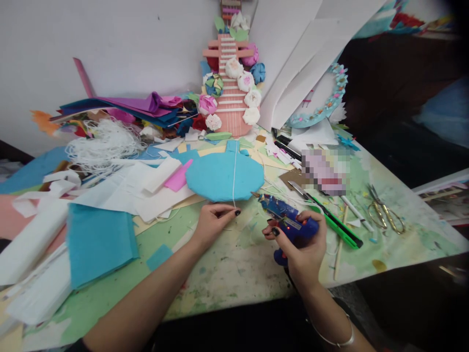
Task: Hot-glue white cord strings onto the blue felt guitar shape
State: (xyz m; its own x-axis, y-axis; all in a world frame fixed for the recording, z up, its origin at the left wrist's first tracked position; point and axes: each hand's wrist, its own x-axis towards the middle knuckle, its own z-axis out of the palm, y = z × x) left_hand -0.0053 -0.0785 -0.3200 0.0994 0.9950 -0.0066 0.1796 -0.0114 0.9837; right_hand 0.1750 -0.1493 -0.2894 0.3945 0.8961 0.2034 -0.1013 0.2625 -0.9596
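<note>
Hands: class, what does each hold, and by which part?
Right hand: glue gun, by the handle. Left hand: string, pinched at the near edge of the blue disc.

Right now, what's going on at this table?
A person's left hand pinches a white string that runs across a blue oval piece. The right hand holds a blue glue gun, its red light lit and its nozzle by the oval's near right edge; whether it touches isn't clear. A green cutter and gold-handled scissors lie to the right.
</note>
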